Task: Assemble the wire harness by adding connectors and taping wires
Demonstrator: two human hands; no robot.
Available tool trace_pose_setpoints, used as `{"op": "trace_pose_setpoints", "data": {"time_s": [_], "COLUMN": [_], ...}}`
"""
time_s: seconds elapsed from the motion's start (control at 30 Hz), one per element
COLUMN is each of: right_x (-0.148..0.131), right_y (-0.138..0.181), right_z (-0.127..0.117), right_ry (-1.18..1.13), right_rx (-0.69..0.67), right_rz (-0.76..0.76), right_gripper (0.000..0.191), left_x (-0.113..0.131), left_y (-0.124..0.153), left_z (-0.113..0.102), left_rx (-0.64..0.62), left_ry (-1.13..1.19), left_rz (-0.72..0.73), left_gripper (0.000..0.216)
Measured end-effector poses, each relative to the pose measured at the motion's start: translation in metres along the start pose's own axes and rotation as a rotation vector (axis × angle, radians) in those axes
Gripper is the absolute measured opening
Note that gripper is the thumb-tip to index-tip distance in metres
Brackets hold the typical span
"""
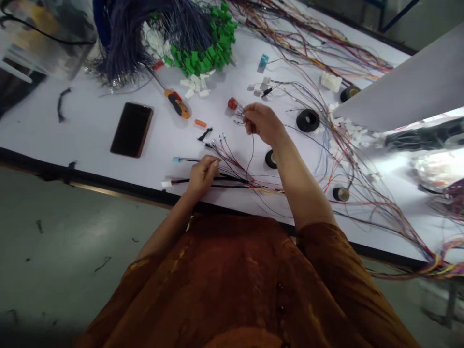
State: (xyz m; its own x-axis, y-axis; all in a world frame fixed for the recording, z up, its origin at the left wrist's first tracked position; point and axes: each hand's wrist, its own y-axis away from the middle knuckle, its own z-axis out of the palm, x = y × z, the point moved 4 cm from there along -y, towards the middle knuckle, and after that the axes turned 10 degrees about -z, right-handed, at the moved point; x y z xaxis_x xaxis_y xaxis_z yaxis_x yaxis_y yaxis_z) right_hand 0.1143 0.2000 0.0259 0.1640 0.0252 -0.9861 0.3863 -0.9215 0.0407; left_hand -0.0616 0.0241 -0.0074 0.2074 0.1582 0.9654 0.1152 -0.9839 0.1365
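Observation:
My right hand (261, 122) is closed in a pinch on thin wires over the middle of the table. Beside its fingertips is a small red connector (232, 103), and bare wire ends with metal terminals stick out below it. A dark wire hangs from this hand toward the harness. My left hand (201, 177) is closed over the wire harness (232, 179) near the front edge, thumb against fingers; exactly which wires it grips is hidden. Left of it protrude a white connector (166, 184) and a light-blue connector (176, 159). Red and black wires with crimped terminals (222, 139) fan out between my hands.
A phone (132, 129), a screwdriver (177, 103) and a bundle of purple wires (125, 43) with green connectors (205, 58) lie to the left and back. Black tape rolls (308, 120), loose wires and a slanted white post (402, 82) are on the right.

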Motion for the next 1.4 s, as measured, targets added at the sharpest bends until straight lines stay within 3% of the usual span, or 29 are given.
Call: {"op": "trace_pose_setpoints", "data": {"time_s": [0.1, 0.2, 0.33, 0.5, 0.7, 0.93, 1.07, 1.4], "right_x": [-0.028, -0.045, -0.044, -0.036, -0.034, -0.039, -0.039, -0.038], "right_y": [0.008, 0.032, 0.074, 0.100, 0.102, 0.100, 0.102, 0.114], "right_z": [0.005, 0.028, 0.058, 0.070, 0.072, 0.071, 0.073, 0.074], "right_ry": [-0.024, 0.113, 0.186, 0.138, 0.151, 0.230, 0.228, 0.265], "right_rx": [0.055, -0.041, -0.179, -0.195, -0.167, -0.192, -0.218, -0.104], "right_rz": [-0.125, -0.247, -0.292, -0.275, -0.278, -0.413, -0.399, -0.498], "right_gripper": [0.018, 0.015, 0.010, 0.014, 0.015, 0.015, 0.016, 0.018], "left_x": [0.003, 0.006, 0.006, 0.008, 0.010, 0.012, 0.014, 0.026], "left_y": [-0.002, -0.006, -0.011, -0.014, -0.012, -0.011, -0.007, 0.003], "left_z": [-0.003, -0.008, -0.014, -0.013, -0.010, -0.012, -0.013, -0.013], "left_rx": [0.010, 0.024, 0.021, -0.053, -0.083, -0.119, -0.069, -0.004], "left_ry": [0.067, 0.196, 0.454, 0.620, 0.642, 0.660, 0.543, 0.415], "left_rz": [-0.003, -0.042, -0.093, -0.158, -0.242, -0.207, -0.125, 0.012], "left_gripper": [0.029, 0.034, 0.029, 0.035, 0.039, 0.042, 0.037, 0.032]}}
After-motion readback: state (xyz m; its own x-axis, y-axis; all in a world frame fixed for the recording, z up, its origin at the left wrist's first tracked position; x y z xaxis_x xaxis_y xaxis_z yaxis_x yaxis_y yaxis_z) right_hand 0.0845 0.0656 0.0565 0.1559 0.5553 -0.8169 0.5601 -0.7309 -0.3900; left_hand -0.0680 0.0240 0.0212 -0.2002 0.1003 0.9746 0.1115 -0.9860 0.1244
